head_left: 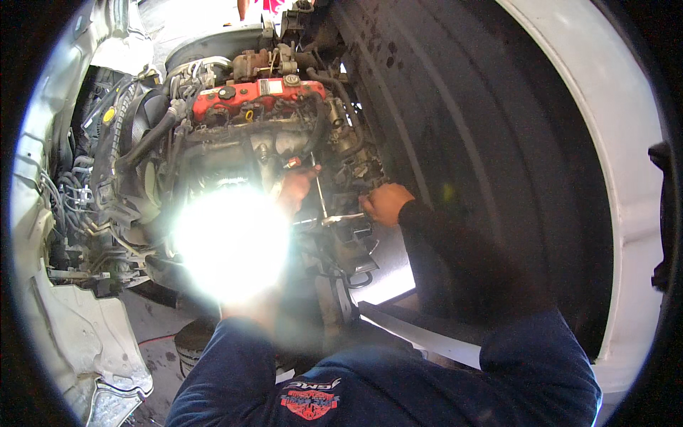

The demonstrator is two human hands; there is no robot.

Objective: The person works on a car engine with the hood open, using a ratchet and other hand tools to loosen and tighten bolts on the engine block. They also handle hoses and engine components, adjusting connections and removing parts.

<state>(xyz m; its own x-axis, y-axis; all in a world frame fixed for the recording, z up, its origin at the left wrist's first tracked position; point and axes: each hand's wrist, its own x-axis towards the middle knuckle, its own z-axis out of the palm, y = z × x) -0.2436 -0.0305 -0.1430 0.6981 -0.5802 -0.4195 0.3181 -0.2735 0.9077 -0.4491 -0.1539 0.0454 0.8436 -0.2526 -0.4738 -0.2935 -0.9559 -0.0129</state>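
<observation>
A thin steel extension bar stands nearly upright beside the engine. At its lower end is a silver ratchet, its handle running to the right. My right hand is closed around the handle's end. My left hand reaches in from the left, fingers bent, with a fingertip against the upper part of the bar. Strong glare washes out my left wrist and part of that hand. Behind the hands is the engine, with a red valve cover. Where the bar's upper tip sits is hard to make out.
A large dark ribbed panel rises close on my right, edged by a white body rim. Hoses and wiring crowd the left side. A bent pale metal panel lies at lower left. A grey beam crosses below my right arm.
</observation>
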